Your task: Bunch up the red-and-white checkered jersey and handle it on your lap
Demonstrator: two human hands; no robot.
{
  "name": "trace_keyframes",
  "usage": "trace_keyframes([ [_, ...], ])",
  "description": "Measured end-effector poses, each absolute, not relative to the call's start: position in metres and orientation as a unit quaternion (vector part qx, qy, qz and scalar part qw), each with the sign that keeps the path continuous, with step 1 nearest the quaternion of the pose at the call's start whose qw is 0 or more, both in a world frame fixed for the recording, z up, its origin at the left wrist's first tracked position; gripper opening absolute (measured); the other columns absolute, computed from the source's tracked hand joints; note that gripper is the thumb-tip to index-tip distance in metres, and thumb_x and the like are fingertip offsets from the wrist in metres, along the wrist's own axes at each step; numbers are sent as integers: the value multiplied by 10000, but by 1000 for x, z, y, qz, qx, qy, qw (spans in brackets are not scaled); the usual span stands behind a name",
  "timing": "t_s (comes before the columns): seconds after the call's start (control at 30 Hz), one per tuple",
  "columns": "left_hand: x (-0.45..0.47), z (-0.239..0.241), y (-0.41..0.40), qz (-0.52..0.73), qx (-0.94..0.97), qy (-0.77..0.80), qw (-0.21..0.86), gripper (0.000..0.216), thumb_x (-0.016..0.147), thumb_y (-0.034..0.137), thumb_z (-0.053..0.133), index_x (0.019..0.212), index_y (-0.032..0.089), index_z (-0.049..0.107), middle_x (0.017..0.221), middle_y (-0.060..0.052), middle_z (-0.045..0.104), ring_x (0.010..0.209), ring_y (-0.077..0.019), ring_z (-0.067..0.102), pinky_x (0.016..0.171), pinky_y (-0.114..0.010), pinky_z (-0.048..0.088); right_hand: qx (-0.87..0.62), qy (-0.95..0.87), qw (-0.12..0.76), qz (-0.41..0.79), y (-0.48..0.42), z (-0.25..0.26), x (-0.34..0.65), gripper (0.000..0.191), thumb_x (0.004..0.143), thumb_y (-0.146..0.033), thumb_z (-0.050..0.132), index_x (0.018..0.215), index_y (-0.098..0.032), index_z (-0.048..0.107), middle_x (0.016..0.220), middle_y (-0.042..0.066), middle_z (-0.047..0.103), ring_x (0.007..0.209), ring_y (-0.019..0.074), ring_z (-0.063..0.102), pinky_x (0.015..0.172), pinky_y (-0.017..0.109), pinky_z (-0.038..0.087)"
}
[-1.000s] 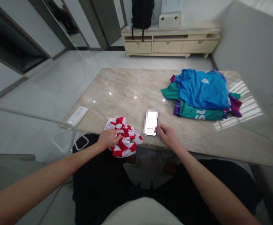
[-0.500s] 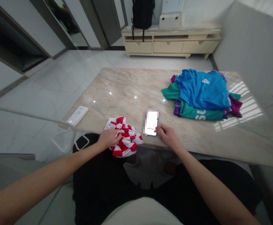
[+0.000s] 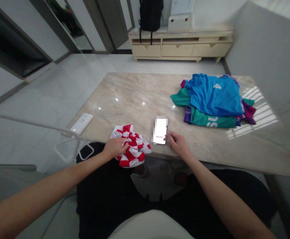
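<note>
Near the front edge of the table, my left hand (image 3: 114, 147) is closed around a bunched red and white checkered cloth garment (image 3: 136, 156). Part of the garment lies on the tabletop and part hangs over the edge. To its right a phone (image 3: 160, 132) lies flat with its screen lit white and partly pixelated. My right hand (image 3: 177, 143) is at the phone's lower right side with its fingers curled in. A fingertip reaches the screen's lower right corner, and nothing shows in the grasp.
A pile of folded shirts, blue (image 3: 213, 96) on top and green (image 3: 209, 120) below, sits at the table's right. At the left edge lies a white power bank-like block (image 3: 82, 124) beside a white cable (image 3: 78, 146). A backpack (image 3: 151, 15) rests on the far cabinet (image 3: 177, 49).
Both hands, the garment and the phone keep their places on the table. The whole view has shifted very slightly.
</note>
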State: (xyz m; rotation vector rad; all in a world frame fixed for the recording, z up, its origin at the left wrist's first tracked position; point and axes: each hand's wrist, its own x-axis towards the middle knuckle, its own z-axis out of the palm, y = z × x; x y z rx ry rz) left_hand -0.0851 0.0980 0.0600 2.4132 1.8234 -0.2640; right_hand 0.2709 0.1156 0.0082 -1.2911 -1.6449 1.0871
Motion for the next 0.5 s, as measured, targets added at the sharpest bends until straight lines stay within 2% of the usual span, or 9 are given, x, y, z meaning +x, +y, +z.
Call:
trace_keyframes([
  [0.5, -84, 61, 98, -84, 798, 595, 53, 351, 976, 394, 421, 831, 227, 695, 870, -74, 773, 827, -248, 705, 694, -325, 422, -503, -660, 370, 417, 115, 14, 272, 283, 983, -323, 486, 902, -222, 738, 842, 31, 768, 581, 160, 619, 598, 269, 469],
])
